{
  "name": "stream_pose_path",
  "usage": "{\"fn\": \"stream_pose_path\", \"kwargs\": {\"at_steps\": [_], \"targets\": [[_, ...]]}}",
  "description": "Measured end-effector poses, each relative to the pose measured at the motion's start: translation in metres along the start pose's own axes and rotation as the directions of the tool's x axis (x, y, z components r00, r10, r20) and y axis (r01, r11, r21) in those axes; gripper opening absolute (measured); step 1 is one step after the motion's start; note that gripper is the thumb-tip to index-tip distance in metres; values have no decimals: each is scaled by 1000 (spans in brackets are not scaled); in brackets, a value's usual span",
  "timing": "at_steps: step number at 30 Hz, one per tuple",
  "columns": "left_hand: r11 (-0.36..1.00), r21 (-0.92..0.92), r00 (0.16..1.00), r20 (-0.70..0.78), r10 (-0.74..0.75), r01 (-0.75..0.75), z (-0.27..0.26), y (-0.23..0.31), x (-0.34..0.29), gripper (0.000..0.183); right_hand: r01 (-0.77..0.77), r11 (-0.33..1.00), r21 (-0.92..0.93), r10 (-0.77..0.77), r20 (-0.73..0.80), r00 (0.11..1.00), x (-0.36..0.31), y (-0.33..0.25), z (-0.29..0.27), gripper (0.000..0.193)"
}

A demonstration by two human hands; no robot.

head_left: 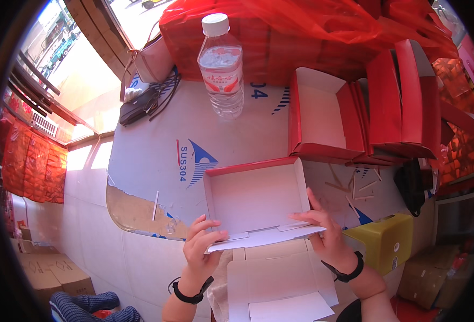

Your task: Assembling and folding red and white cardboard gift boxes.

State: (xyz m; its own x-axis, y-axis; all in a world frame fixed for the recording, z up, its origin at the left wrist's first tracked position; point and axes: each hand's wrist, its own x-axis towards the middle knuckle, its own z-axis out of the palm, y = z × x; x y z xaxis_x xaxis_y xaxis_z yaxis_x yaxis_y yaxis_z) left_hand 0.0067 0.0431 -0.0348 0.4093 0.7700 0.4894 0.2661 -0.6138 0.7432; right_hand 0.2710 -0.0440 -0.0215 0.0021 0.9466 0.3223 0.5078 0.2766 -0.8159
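Note:
A shallow cardboard box [258, 201], white inside with red showing on its outer edge, tilts toward me at the table's near edge. My left hand [202, 244] grips its near left corner, fingers bent over the white front flap [263, 238]. At the near right corner my right hand [325, 231] holds the box, with one finger along the side wall and others on the flap. Below hangs a creased white cardboard panel [274, 273]; whether it joins the box I cannot tell. Each wrist wears a black band.
On the table [156, 155] stands a water bottle [221, 70]. Red boxes [328, 115] are stacked at the right, and red plastic bags [301, 32] lie behind. A black pouch [140, 104] and a pink bag [155, 61] sit far left. A yellow stool [382, 241] is near right.

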Motion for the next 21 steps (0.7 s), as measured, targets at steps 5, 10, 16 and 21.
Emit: {"fn": "stream_pose_path", "kwargs": {"at_steps": [5,10,16,21], "targets": [[999,-31,1000,-8,5,-6,4,-6,-8,12,-16,999,44,16,-16,1000,-1,-4,5,34],[999,-35,998,-64,-4,2,10,-7,-8,22,9,996,84,-4,-60,998,-1,-3,10,25],[989,-85,986,-105,-132,123,21,-5,-16,42,3,988,155,29,-207,978,0,0,19,37],[993,104,977,-208,-35,58,23,5,7,44,39,960,-278,-80,-140,987,5,-5,12,35]]}}
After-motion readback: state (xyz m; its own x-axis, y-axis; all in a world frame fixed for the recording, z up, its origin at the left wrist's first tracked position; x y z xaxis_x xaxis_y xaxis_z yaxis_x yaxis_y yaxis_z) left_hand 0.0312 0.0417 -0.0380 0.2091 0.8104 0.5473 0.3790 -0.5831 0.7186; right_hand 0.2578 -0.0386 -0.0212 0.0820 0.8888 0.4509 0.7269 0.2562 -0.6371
